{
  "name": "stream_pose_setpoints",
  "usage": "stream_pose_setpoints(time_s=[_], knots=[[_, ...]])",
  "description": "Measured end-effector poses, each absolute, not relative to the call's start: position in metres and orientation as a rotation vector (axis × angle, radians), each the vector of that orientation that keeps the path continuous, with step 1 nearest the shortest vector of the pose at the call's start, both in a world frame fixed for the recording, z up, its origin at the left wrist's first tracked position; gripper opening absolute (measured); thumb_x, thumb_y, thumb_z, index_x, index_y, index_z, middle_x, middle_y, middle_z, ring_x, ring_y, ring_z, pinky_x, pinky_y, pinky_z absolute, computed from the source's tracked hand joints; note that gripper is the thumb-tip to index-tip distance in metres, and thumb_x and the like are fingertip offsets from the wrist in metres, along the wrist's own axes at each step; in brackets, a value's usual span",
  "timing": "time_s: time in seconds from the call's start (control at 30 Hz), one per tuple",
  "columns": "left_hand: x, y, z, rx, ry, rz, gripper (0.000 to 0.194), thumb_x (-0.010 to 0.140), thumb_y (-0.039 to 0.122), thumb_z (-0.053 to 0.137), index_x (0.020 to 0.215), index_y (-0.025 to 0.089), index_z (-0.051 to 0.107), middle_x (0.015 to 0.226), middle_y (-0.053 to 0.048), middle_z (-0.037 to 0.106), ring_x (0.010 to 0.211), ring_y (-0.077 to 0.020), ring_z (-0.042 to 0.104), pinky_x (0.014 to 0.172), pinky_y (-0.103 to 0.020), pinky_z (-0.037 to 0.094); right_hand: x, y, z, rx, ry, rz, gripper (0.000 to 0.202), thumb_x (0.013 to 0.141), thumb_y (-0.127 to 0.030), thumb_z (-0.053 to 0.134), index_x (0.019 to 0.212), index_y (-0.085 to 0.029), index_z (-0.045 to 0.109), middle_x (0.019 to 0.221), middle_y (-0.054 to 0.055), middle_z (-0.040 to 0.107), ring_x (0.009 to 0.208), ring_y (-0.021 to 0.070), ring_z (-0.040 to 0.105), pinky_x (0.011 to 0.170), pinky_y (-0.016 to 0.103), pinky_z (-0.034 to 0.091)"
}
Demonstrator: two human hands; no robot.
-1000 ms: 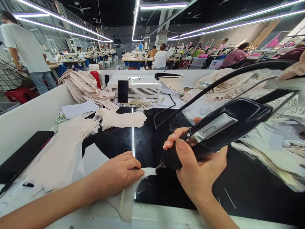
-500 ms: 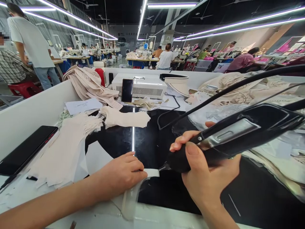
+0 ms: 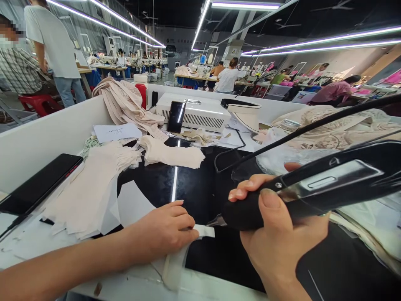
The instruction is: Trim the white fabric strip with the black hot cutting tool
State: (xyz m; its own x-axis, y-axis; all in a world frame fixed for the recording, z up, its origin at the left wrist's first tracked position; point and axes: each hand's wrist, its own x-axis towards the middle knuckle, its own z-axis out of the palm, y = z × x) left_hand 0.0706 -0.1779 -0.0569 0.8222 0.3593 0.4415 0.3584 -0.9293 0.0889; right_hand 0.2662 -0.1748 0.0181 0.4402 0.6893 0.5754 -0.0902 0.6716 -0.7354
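Observation:
My right hand [image 3: 278, 234] is wrapped round a black corded handheld tool [image 3: 332, 184] with a silver panel. Its narrow metal tip [image 3: 216, 221] points left and lies at the upper edge of a pale fabric strip [image 3: 206, 231]; whether they touch I cannot tell. With thumb and curled fingers, my left hand [image 3: 166, 230] pinches and presses this strip on the glossy black work surface [image 3: 200, 192]. Under that hand, more of the pale, partly see-through material [image 3: 173, 267] hangs towards the near table edge.
Cut pale fabric pieces lie in a stack [image 3: 171, 154] and a larger pile [image 3: 90, 184]. A phone [image 3: 40, 184] lies left; another [image 3: 176, 117] leans on a white vented box [image 3: 203, 113]. The tool's cable [image 3: 300, 133] arches over plastic and fabric at right. Co-workers sit and stand beyond.
The view has swung slightly left and up. Along the strip's upper edge, the tool tip has shifted left from its right end. Both hands keep their hold.

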Motion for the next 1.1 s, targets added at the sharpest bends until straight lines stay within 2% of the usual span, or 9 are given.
stream_pose_setpoints(time_s=[0.27, 0.4, 0.53, 0.97, 1.1], knots=[[0.072, -0.178, -0.056, 3.006, 0.607, 0.739, 0.02, 0.112, 0.011, 0.053, 0.115, 0.017, 0.072, 0.101, -0.002, 0.072, 0.097, -0.0169, 0.067, 0.122, -0.043, 0.05, 0.257, -0.173, 0.014, -0.687, -1.049, 0.554, 0.046, 0.083, -0.033, 0.094, 0.12, -0.03, 0.067, 0.078, -0.006, 0.072, 0.056, 0.0162, 0.066, 0.054, 0.032, 0.06], [0.072, -0.178, -0.056, 3.019, 0.597, 0.764, 0.017, 0.11, 0.01, 0.057, 0.115, 0.016, 0.071, 0.1, -0.001, 0.072, 0.096, -0.0177, 0.066, 0.121, -0.044, 0.051, 0.257, -0.174, 0.015, -0.694, -1.078, 0.551, 0.041, 0.086, -0.03, 0.091, 0.119, -0.031, 0.067, 0.078, -0.006, 0.072, 0.056, 0.0156, 0.066, 0.053, 0.031, 0.06], [0.071, -0.177, -0.059, 3.01, 0.603, 0.742, 0.017, 0.109, 0.008, 0.058, 0.117, 0.017, 0.071, 0.101, -0.002, 0.072, 0.096, -0.0176, 0.066, 0.123, -0.043, 0.049, 0.263, -0.174, 0.017, -0.712, -1.028, 0.529, 0.043, 0.083, -0.027, 0.09, 0.119, -0.033, 0.068, 0.077, -0.007, 0.07, 0.057, 0.0156, 0.066, 0.056, 0.032, 0.061], [0.07, -0.179, -0.057, 2.996, 0.607, 0.746, 0.016, 0.109, 0.008, 0.059, 0.116, 0.018, 0.07, 0.102, -0.002, 0.073, 0.098, -0.017, 0.067, 0.124, -0.044, 0.048, 0.267, -0.177, 0.017, -0.695, -1.011, 0.551, 0.041, 0.083, -0.025, 0.09, 0.118, -0.031, 0.069, 0.077, -0.006, 0.071, 0.058, 0.016, 0.065, 0.055, 0.03, 0.06], [0.07, -0.179, -0.056, 2.995, 0.596, 0.734, 0.015, 0.108, 0.008, 0.06, 0.115, 0.017, 0.07, 0.103, -0.002, 0.073, 0.1, -0.0177, 0.066, 0.123, -0.043, 0.048, 0.266, -0.184, 0.019, -0.672, -1.022, 0.571, 0.042, 0.083, -0.029, 0.091, 0.119, -0.031, 0.069, 0.077, -0.006, 0.07, 0.057, 0.0161, 0.066, 0.053, 0.03, 0.061]])
